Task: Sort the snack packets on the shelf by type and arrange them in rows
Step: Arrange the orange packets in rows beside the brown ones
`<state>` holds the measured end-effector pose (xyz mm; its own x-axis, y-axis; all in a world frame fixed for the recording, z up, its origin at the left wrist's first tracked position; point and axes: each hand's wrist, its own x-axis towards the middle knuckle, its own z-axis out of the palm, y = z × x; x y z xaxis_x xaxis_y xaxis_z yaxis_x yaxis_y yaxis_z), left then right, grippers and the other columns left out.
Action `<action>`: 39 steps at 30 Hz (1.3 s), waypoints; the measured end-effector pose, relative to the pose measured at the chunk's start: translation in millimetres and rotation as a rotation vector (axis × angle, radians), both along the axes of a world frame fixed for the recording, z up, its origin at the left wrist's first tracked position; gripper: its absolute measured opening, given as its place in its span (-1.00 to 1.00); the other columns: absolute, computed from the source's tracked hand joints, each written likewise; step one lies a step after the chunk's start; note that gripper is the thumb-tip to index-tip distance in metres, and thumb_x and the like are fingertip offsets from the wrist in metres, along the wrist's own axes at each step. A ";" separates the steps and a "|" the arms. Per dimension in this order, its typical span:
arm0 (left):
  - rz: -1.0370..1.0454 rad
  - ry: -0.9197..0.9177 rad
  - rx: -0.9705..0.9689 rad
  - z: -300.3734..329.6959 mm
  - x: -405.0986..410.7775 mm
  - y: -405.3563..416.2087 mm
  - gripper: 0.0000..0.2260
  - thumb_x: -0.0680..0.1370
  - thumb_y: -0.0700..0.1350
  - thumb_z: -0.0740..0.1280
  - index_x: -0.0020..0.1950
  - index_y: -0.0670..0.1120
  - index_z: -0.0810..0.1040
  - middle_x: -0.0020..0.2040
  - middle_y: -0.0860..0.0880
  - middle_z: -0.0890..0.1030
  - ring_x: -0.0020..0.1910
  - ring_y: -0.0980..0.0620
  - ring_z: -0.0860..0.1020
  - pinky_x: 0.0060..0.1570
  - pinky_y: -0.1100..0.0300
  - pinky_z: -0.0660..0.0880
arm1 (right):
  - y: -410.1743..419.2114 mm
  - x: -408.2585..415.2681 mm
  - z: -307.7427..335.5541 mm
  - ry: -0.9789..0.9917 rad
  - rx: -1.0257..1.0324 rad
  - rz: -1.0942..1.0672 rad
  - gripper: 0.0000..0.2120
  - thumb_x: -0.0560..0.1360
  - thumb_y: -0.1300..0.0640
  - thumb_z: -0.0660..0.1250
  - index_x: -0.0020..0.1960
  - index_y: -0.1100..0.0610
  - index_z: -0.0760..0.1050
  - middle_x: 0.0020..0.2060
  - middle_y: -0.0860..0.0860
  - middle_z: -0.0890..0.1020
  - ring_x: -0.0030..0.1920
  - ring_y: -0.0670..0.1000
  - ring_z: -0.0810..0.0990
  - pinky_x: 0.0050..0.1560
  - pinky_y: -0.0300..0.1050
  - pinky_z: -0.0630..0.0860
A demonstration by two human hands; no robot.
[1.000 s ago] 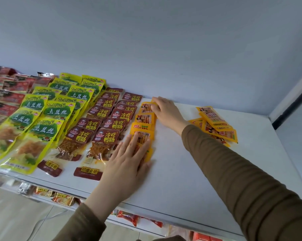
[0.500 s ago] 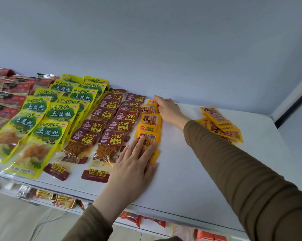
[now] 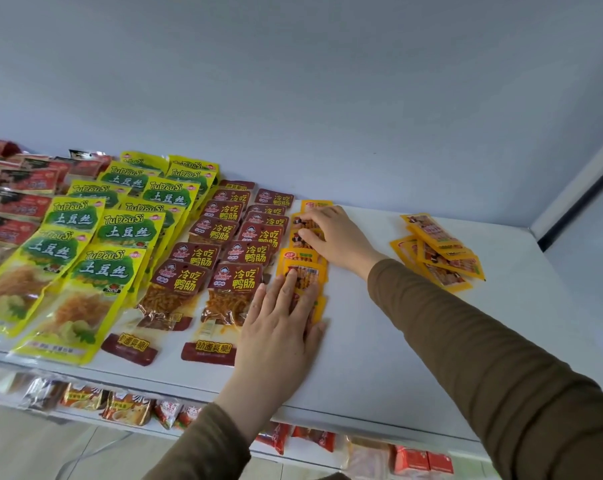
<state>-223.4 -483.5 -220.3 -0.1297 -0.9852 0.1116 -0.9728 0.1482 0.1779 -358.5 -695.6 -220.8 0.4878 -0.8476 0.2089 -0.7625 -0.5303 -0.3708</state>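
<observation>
Presently, in the head view, the white shelf [image 3: 379, 341] carries sorted rows: green-and-yellow TuDouSi packets [image 3: 120, 233] at the left, two rows of maroon duck-intestine packets [image 3: 224, 244] beside them, and red packets [image 3: 16, 202] at the far left edge; just right of the maroon rows runs a single overlapping row of small orange packets [image 3: 302, 268], the row in hand.

The left hand [image 3: 282, 327] lies flat on the near end of that row, fingers straight and spread, pressing the front packets down; the right hand [image 3: 331, 233] rests on the far end, fingers lightly curved over the rear packets, touching rather than clasping them as far as can be seen; one orange packet [image 3: 315, 205] shows beyond its fingertips.

A loose pile of orange packets [image 3: 438, 251] lies well apart to the right, unsorted; a lower shelf [image 3: 127, 407] with other snacks shows beneath.

Judgement: the step is squaring the orange row; the task appears well advanced, with the loose pile outstanding.

Recommendation: keep the left palm flat as an anchor; draw the rear packets with the right fingertips until their edges run parallel to the maroon row, overlap even; press lightly, since slick film packets are likely to slide or fan out; avoid nudging the neighbouring maroon packets.
</observation>
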 end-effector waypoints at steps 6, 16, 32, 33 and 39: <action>-0.021 0.109 -0.048 11.3 3.1 1.5 -0.42 0.68 0.29 -0.25 0.69 0.15 -0.04 0.70 0.00 -0.08 0.67 0.00 -0.16 0.59 0.05 -0.32 | 4.7 -0.4 4.6 -0.132 0.019 -0.029 -0.64 0.69 -0.05 0.17 0.41 0.07 0.48 0.46 0.02 0.45 0.48 0.06 0.31 0.46 0.01 0.28; -0.202 -0.021 -0.035 21.8 63.8 7.6 -0.44 0.68 0.24 -0.12 0.66 0.12 0.14 0.67 0.06 0.13 0.67 0.02 0.00 0.62 -0.14 -0.18 | 48.4 -17.0 15.1 -0.206 0.041 0.027 -0.66 0.69 0.13 0.17 0.43 -0.05 0.47 0.41 -0.06 0.50 0.44 -0.01 0.36 0.42 -0.04 0.30; -0.155 -0.025 -0.066 20.3 57.5 0.6 -0.36 0.63 0.35 -0.21 0.67 0.14 0.04 0.66 -0.04 0.16 0.65 -0.08 0.09 0.61 -0.19 -0.19 | 100.3 -3.4 26.5 -0.569 0.235 -0.146 -0.66 0.71 0.02 0.16 0.45 0.05 0.42 0.48 -0.09 0.39 0.43 -0.21 0.31 0.44 -0.21 0.27; -0.130 -0.039 -0.071 23.7 62.1 -6.9 -0.34 0.63 0.35 -0.21 0.68 0.09 0.03 0.67 -0.07 0.13 0.66 -0.10 0.03 0.60 -0.17 -0.21 | 106.8 -2.4 27.1 -0.741 0.255 -0.238 -0.66 0.72 0.02 0.15 0.46 0.04 0.41 0.44 -0.12 0.42 0.37 -0.24 0.35 0.41 -0.23 0.31; -0.083 -0.181 0.022 20.4 54.2 -21.2 -0.24 0.60 0.33 -0.28 0.68 -0.06 0.08 0.70 -0.05 -0.06 0.67 -0.08 -0.21 0.61 -0.18 -0.23 | 152.8 27.4 1.1 -1.072 0.433 -0.459 -0.61 0.72 -0.03 0.11 0.54 -0.08 0.28 0.32 -0.24 0.42 0.12 -0.45 0.43 0.00 -0.49 0.38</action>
<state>-169.3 -504.7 -199.9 -0.2265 -0.9723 0.0576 -0.9738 0.2272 0.0056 -331.1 -542.8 -219.7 -0.1157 -0.9931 -0.0207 -0.0502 0.0267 -0.9984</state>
